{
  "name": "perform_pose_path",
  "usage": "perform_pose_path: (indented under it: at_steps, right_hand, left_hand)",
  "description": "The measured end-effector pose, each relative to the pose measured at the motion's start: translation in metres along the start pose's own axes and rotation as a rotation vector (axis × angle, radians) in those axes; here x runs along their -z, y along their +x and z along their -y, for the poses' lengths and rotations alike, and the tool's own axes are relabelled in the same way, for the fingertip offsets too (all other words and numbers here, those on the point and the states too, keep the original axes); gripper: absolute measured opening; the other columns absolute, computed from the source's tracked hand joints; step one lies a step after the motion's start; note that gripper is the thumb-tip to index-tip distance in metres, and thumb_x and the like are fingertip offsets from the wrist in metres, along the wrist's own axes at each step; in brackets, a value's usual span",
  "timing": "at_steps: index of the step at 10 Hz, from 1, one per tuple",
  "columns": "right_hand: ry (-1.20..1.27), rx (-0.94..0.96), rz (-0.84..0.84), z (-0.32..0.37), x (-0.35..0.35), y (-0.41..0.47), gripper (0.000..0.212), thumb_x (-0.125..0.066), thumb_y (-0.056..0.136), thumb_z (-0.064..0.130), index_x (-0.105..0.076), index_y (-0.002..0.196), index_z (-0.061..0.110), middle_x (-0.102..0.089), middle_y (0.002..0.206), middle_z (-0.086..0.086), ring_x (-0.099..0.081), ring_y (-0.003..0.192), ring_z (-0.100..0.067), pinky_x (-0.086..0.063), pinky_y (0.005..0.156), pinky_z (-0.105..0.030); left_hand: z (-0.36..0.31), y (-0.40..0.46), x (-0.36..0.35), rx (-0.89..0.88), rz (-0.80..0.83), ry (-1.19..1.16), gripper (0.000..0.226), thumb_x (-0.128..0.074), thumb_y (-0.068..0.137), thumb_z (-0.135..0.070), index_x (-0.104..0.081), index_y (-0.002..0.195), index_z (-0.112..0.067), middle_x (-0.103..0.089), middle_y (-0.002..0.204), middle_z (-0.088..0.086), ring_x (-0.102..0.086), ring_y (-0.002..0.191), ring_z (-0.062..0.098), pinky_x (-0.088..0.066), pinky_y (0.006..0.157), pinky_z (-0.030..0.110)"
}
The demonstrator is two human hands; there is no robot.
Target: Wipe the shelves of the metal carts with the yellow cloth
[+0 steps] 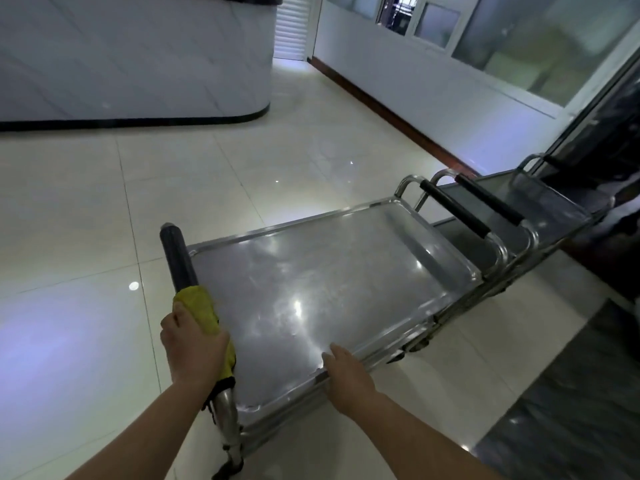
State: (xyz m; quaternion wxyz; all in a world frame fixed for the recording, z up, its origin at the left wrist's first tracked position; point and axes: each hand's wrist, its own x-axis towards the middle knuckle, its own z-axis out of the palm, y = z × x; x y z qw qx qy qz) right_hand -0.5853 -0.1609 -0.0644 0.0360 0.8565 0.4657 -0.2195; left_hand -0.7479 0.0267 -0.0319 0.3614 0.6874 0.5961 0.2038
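Where left hand grips yellow cloth, handle hidden.

Left hand grips the yellow cloth, wrapped round the near cart's black handle. Right hand, fingers straight, rests on the near-right rim of the cart's top shelf, which is shiny w/ glare spots. 2nd metal cart sits just beyond, its black-gripped handle next to the 1st cart's far one. Glossy tile floor; curved white counter at back left.
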Motion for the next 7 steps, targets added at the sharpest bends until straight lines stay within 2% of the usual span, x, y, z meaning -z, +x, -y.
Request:
perform_pose_path:
  at_steps: [1,2,4,5,6,7]
  right_hand:
    - [0.029,-0.019,-0.042,-0.027,0.024,0.013,0.047,-0.052,0.094,0.016,-0.042,0.139,0.009,-0.036,0.148,-0.013,-0.036,0.134,-0.028,-0.032,0.107,-0.035]
    - [0.034,-0.002,-0.048,-0.055,0.040,0.024,0.045,-0.049,0.096,0.018,-0.042,0.140,0.011,-0.043,0.143,-0.009,-0.040,0.130,-0.026,-0.033,0.107,-0.035]
    - [0.024,0.043,-0.014,-0.093,0.058,0.034,0.046,-0.048,0.098,0.022,-0.040,0.144,0.017,-0.045,0.144,-0.006,-0.040,0.132,-0.024,-0.032,0.108,-0.035]
    - [-0.006,0.087,-0.026,-0.102,0.068,0.028,0.048,-0.045,0.099,0.022,-0.036,0.146,0.018,-0.042,0.146,-0.005,-0.039,0.133,-0.023,-0.031,0.108,-0.033]
    - [-0.006,0.103,-0.049,-0.108,0.080,0.016,0.046,-0.045,0.100,0.022,-0.038,0.145,0.019,-0.041,0.147,-0.004,-0.041,0.133,-0.022,-0.031,0.109,-0.032]
    - [-0.045,0.123,-0.110,-0.105,0.099,-0.001,0.043,-0.044,0.099,0.023,-0.042,0.143,0.020,-0.044,0.146,-0.003,-0.044,0.130,-0.022,-0.033,0.108,-0.033]
  left_hand:
    - [-0.015,-0.004,-0.011,0.005,-0.019,-0.009,0.074,-0.066,0.074,-0.011,-0.031,0.138,-0.003,-0.039,0.125,0.023,-0.041,0.114,0.042,-0.040,0.094,0.052]
    - [-0.029,-0.010,-0.021,-0.001,-0.045,-0.011,0.068,-0.065,0.075,-0.010,-0.035,0.136,-0.003,-0.041,0.124,0.024,-0.041,0.115,0.042,-0.038,0.096,0.051]
    - [-0.040,-0.018,-0.035,0.017,-0.073,0.067,0.069,-0.065,0.076,-0.012,-0.034,0.137,-0.002,-0.039,0.131,0.022,-0.036,0.120,0.038,-0.036,0.097,0.048]
    - [-0.043,-0.021,-0.035,-0.023,-0.121,0.174,0.055,-0.063,0.076,-0.014,-0.042,0.125,0.000,-0.044,0.125,0.021,-0.042,0.113,0.039,-0.040,0.091,0.047]
    - [-0.045,-0.028,-0.033,-0.147,-0.137,0.364,0.048,-0.062,0.073,-0.010,-0.047,0.118,-0.002,-0.049,0.119,0.022,-0.044,0.105,0.040,-0.041,0.086,0.047]
    - [-0.050,-0.039,-0.031,-0.323,-0.132,0.462,0.050,-0.070,0.068,-0.010,-0.054,0.114,0.002,-0.055,0.111,0.023,-0.049,0.098,0.042,-0.044,0.081,0.047]
